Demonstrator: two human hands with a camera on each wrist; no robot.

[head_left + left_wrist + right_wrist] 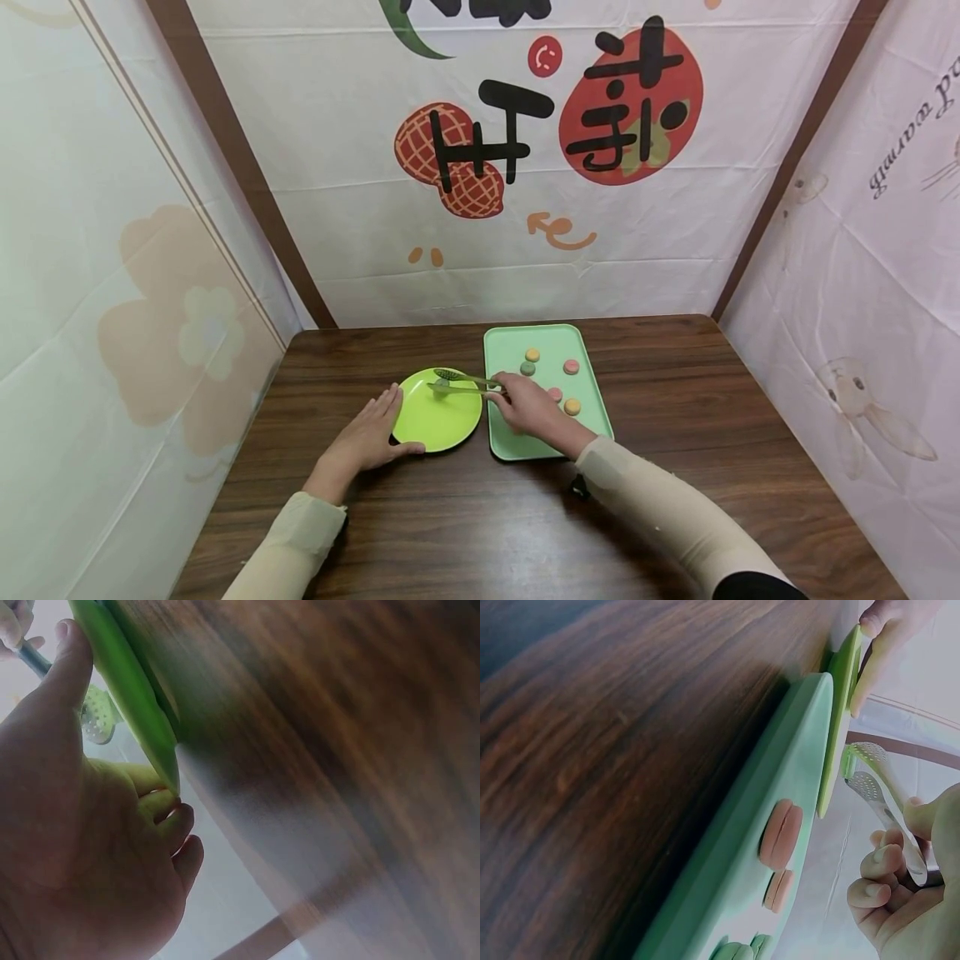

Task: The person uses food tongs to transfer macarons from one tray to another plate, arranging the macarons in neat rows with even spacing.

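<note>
My right hand (528, 406) holds metal tongs (474, 390) with perforated ends, reaching left across the green tray. Their tips are over the lime-green plate (442, 429), around a green macaron (442, 383). In the right wrist view, the macaron (847, 761) shows at the tong tips, close to the plate's surface; whether it touches the plate, I cannot tell. My left hand (369, 435) rests at the plate's left edge, thumb spread along the near side and fingers along the rim. The left wrist view shows its fingertips (180, 817) touching the rim.
Right of the plate lies a mint-green tray (521, 446) bearing several macarons, among them a yellow one (572, 407), a pink one (572, 367) and a green one (528, 367). Both stand on a dark wooden table (450, 533). Printed cloth walls (345, 250) surround its back and sides.
</note>
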